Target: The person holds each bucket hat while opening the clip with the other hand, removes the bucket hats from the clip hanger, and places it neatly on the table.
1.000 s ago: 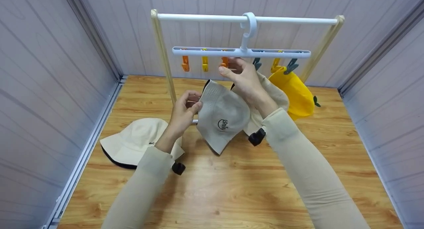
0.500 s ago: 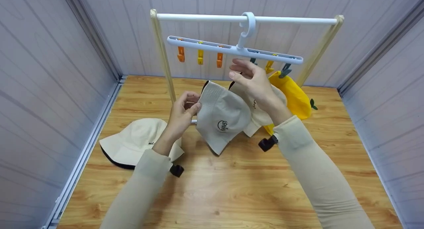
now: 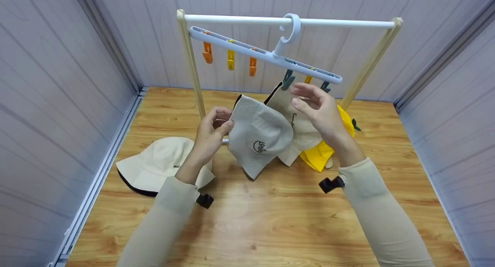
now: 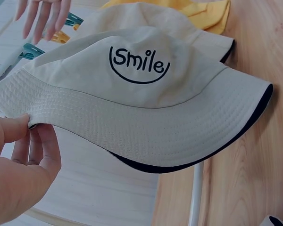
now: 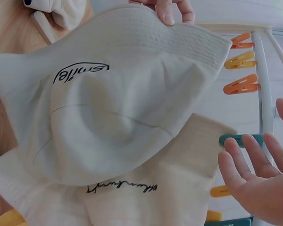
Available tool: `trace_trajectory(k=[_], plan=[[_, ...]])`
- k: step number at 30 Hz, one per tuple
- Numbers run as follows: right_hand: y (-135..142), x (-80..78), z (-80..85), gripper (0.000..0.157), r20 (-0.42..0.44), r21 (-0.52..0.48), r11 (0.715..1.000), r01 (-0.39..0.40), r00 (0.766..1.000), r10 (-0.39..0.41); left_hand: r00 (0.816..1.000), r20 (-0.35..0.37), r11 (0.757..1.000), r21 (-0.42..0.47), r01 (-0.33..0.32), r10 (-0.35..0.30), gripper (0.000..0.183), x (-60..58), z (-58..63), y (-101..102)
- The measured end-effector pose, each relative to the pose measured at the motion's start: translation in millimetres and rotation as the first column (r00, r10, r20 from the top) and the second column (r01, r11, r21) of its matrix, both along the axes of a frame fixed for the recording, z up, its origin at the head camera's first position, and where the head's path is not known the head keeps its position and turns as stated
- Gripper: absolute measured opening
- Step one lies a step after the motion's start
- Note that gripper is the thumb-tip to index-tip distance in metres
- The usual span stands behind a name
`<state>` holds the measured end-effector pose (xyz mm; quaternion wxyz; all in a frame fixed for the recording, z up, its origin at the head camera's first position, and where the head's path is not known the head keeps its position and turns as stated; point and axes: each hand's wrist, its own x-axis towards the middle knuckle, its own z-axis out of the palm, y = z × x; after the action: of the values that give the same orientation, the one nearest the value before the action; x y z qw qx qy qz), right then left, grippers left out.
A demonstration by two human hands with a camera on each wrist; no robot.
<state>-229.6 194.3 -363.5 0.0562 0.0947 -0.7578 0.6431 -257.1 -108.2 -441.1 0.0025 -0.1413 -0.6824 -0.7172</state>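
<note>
My left hand (image 3: 210, 133) pinches the brim of a pale grey bucket hat (image 3: 263, 133) with "Smile" lettering, thumb on the outer side, as the left wrist view shows. My right hand (image 3: 321, 110) holds nothing, its fingers loosely bent in front of the hanger. Close by it, a dark green clip (image 3: 288, 79) grips a beige bucket hat (image 3: 299, 120), partly behind the grey one. A yellow hat (image 3: 319, 157) hangs farther right, mostly hidden by my right hand and the beige hat. The white clip hanger (image 3: 267, 55) tilts down to the right.
A cream bucket hat (image 3: 154, 164) lies on the wooden tabletop (image 3: 263, 228) at left. Two orange clips and a yellow clip (image 3: 231, 60) hang on the hanger's left half. The hanger hooks over the white rod (image 3: 232, 18) of a wooden-legged rack. Panel walls close in the sides and back.
My right hand has drawn back from an orange clip, moving right and down. The hanger has gone from level to tilted, its right end lower. The left hand and grey hat stay nearly still.
</note>
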Motion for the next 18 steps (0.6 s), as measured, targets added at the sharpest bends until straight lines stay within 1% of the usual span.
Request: trace_trajectory(k=[4, 11, 18], plan=[[10.1, 8.3, -12.7, 0.052, 0.000, -0.009, 1.000, 0.029, 1.000, -0.029, 1.000, -0.001, 1.000, 0.008, -0.007, 0.007, 0.020, 2.3, 0.2, -0.6], [22.9, 19.5, -39.0, 0.052, 0.036, -0.045, 0.996, 0.081, 0.996, -0.079, 1.000, 0.001, 1.000, 0.020, -0.009, 0.009, 0.021, 6.7, 1.5, -3.8], [27.1, 26.7, -71.1, 0.049, 0.059, -0.100, 0.987, 0.127, 0.991, -0.122, 0.999, -0.024, 0.999, 0.030, -0.027, 0.028, 0.021, 11.1, -0.5, -5.1]])
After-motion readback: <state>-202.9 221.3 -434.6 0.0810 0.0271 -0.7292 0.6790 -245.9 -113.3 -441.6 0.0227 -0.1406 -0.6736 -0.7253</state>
